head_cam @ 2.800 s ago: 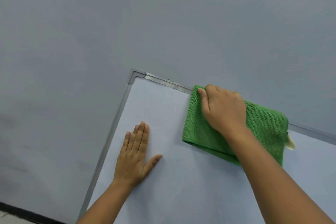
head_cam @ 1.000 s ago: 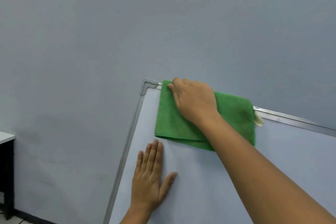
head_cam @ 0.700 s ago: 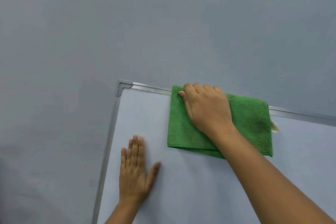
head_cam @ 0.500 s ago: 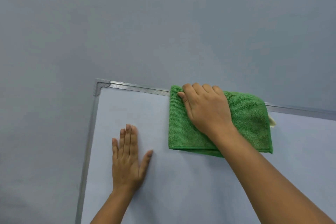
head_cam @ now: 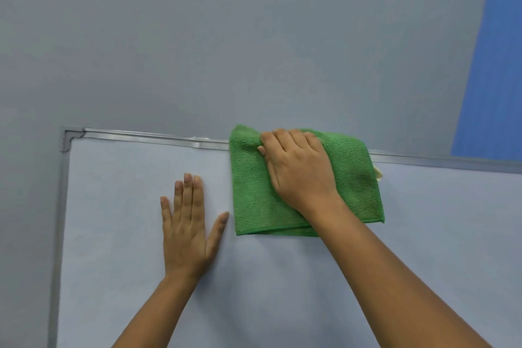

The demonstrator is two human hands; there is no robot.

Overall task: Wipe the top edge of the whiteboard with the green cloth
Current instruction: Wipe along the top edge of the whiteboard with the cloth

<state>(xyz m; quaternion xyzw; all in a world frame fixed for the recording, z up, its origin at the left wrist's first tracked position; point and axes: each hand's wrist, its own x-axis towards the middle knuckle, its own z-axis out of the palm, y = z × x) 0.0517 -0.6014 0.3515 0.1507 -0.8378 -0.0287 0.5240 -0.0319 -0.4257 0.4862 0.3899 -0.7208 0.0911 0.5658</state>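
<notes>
The right hand [head_cam: 299, 171] presses the green cloth [head_cam: 350, 183] onto the whiteboard [head_cam: 282, 277], fingers curled over the cloth at the metal top edge [head_cam: 147, 137]. At its eight o'clock, the left hand [head_cam: 187, 232] lies flat, fingers spread, holding nothing.

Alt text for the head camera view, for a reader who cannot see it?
A right hand presses a folded green cloth over the whiteboard's top edge, right of its top-left corner. The left hand lies flat and open on the whiteboard, beside the cloth.
</notes>
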